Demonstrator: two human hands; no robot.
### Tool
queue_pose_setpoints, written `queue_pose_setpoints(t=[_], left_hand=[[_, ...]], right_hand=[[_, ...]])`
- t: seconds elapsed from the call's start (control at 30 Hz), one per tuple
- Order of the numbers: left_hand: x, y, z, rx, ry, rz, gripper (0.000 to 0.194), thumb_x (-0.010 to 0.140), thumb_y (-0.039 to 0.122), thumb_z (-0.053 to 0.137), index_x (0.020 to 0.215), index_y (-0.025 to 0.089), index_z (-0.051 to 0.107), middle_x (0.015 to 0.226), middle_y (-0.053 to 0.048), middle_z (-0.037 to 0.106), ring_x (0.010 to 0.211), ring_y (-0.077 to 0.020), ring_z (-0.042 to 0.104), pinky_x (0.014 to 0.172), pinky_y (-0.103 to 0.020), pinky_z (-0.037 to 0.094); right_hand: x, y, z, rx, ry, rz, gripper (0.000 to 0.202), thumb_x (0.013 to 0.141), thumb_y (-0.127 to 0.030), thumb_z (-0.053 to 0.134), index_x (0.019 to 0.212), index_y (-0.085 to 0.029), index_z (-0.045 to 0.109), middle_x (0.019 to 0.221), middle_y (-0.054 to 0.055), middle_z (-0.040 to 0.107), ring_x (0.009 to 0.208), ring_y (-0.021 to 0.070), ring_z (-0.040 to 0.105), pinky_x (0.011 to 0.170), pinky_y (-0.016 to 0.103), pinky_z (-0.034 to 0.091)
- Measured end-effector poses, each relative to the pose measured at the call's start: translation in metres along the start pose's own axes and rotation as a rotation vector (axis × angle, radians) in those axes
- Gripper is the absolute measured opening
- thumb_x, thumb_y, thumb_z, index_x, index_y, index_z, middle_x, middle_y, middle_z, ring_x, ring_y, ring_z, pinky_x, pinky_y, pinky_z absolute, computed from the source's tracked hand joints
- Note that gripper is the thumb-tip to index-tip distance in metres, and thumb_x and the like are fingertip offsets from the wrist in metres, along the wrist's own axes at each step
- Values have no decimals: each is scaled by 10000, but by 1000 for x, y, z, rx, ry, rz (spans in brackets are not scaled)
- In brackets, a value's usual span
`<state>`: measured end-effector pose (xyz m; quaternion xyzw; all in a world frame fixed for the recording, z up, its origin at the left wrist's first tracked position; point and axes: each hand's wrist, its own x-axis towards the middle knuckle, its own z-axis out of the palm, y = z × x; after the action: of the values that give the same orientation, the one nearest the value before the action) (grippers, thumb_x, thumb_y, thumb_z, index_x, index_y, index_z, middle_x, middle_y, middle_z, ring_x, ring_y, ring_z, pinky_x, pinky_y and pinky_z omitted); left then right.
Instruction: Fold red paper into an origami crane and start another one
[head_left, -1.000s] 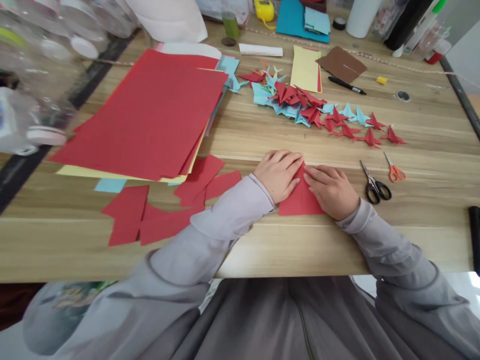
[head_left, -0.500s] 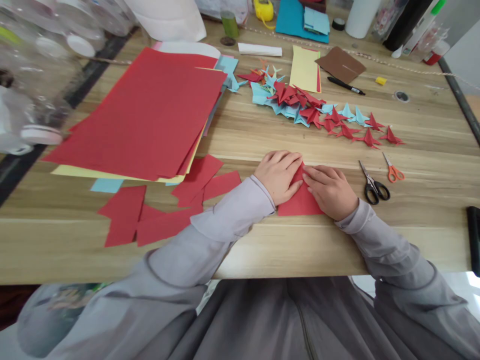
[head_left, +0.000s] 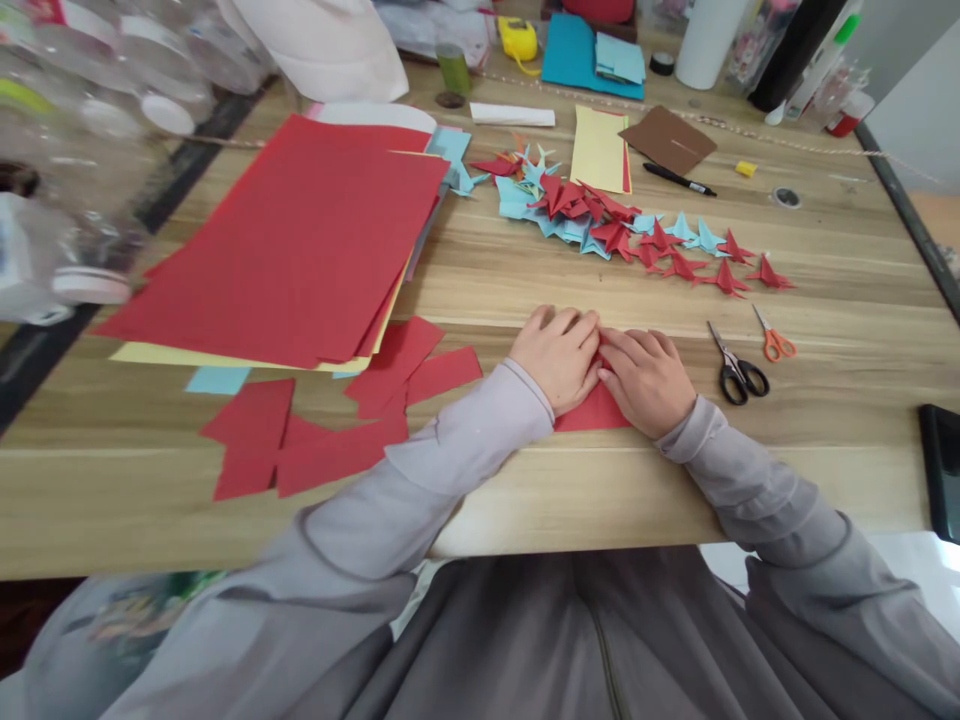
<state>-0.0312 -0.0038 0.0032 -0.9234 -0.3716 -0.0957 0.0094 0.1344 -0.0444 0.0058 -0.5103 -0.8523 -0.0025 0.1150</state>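
A red sheet of paper point(head_left: 592, 412) lies on the table in front of me, its upper part hidden under both hands. My left hand point(head_left: 559, 358) covers its left side, with bent fingers pressing it down near the top and the thumb toward the middle. From the right, my right hand point(head_left: 646, 378) holds the paper, its fingertips meeting the left hand's at the upper corner. The exact fold under the fingers is hidden. To the right lie black-handled scissors point(head_left: 739, 375) and small orange scissors point(head_left: 776, 340).
Loose red paper pieces point(head_left: 330, 455) lie left of my hands, below a stack of large red sheets point(head_left: 300, 240). Folded red and blue paper cranes point(head_left: 585, 200) spread across the back. A pen point(head_left: 679, 179), a yellow tape measure point(head_left: 517, 38) and a phone-like black object point(head_left: 941, 470) are farther out.
My right hand has moved slightly left, closer against my left hand, and covers more of the red paper. The whole view has shifted a little.
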Motion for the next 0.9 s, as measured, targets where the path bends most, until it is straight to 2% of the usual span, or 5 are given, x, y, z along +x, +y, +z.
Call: queue_pose_setpoints(t=[0.1, 0.3, 0.47, 0.73, 0.9], left_hand=[[1, 0, 0, 22, -15, 11, 477, 862, 341, 429, 1226, 84, 599, 1342, -174, 545, 1170, -353, 491, 982, -562, 349], [2, 0, -1, 59, -35, 32, 497, 845, 311, 434, 1256, 68, 572, 1346, -187, 535, 1161, -358, 491, 989, -575, 340], [1, 2, -3, 53, -50, 30, 524, 829, 343, 464, 1265, 72, 568, 1358, -186, 525, 1177, -362, 484, 1010, -578, 329], [0, 9, -5, 76, -59, 5, 494, 860, 359, 452, 1248, 86, 591, 1384, -183, 506, 1210, -373, 473, 1022, -607, 306], [0, 10, -4, 42, 4, -19, 444, 893, 328, 419, 1220, 105, 620, 1355, -180, 535, 1191, -360, 500, 1015, -595, 317]], right_hand=[[3, -4, 2, -24, 10, -5, 367, 955, -340, 415, 1171, -124, 619, 1379, 122, 549, 1242, 286, 472, 1055, 490, 312], [3, -6, 7, -121, 38, -105, 419, 962, -367, 390, 1193, -100, 614, 1284, 175, 610, 1199, 289, 502, 1129, 584, 197], [3, -7, 5, -160, 20, -143, 386, 942, -358, 450, 1140, -86, 638, 1200, 181, 646, 1129, 278, 544, 1173, 584, 124], [-7, -6, 4, -213, 46, -166, 350, 954, -343, 418, 1085, -115, 648, 1152, 156, 674, 1074, 258, 567, 1150, 570, 202], [-28, -9, 0, -197, 43, -194, 466, 942, -394, 428, 1226, -54, 573, 1106, 198, 675, 1082, 280, 549, 1140, 568, 254]])
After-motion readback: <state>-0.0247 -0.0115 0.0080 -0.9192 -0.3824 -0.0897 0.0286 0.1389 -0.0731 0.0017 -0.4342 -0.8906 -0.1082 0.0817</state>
